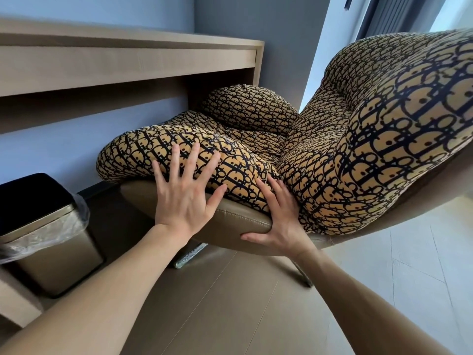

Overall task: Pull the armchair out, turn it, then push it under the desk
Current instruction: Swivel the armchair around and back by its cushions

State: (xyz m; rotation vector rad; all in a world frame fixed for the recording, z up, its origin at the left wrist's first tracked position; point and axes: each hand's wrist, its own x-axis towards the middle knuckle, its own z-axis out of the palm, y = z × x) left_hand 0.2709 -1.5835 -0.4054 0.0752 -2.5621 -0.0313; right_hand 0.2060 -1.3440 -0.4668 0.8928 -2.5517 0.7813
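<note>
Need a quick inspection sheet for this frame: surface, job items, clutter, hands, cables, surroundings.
Surface: wood-look floor, bare where visible.
Job's things: armchair with patterned cushion, seat end pointing under the desk; backrest out toward the window side.
Clutter: lined waste bin on the floor to the left of the chair, apart from it.
Grippers: left hand flat, fingers spread, on the cushion and seat edge; right hand on the tan seat rim, thumb under the edge.
Cables: nothing seen.
Surroundings: blue-grey wall behind the desk, curtain at upper right.
</note>
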